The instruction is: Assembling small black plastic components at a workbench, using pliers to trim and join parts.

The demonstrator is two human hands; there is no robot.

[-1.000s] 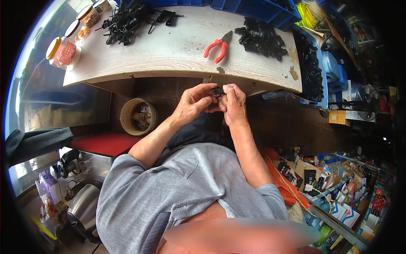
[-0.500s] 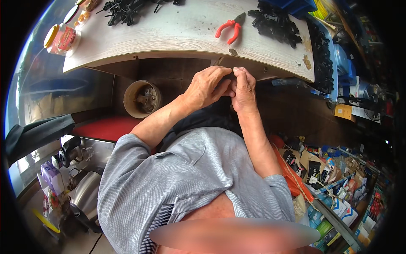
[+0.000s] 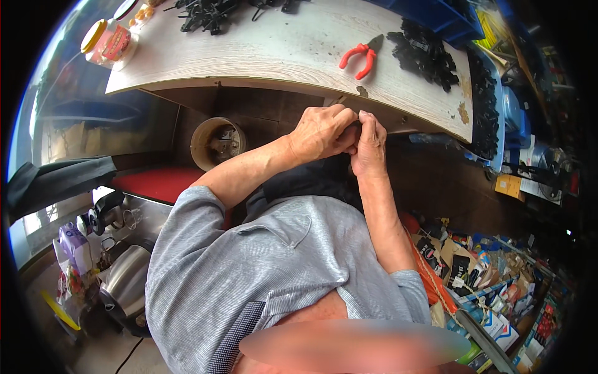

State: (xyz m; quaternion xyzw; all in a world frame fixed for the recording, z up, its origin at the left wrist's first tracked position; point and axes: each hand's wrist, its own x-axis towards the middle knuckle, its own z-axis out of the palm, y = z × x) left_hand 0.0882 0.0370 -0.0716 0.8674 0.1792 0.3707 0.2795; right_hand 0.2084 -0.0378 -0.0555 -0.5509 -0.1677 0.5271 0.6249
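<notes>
My left hand and my right hand meet just off the near edge of the pale wooden table. Both have their fingers curled and thumbs pressed in. Something small and dark may be between them, but the fingers cover it and I cannot make it out. Beyond my hands on the tabletop lie red-handled pliers, jaws pointing away. To the right of the pliers is a heap of small black plastic pieces. Another pile of black pieces with thin stems lies at the far left.
A lidded clear jar stands at the table's left end. Below the table sits a round bucket. Blue crates stand at the far right, beside a blue basket of black pieces. Cluttered packages fill the lower right; a metal kettle is lower left.
The view has shifted, so the table and pliers appear farther right and slightly lower. My hands stay together, and the left fingers look more tightly folded.
</notes>
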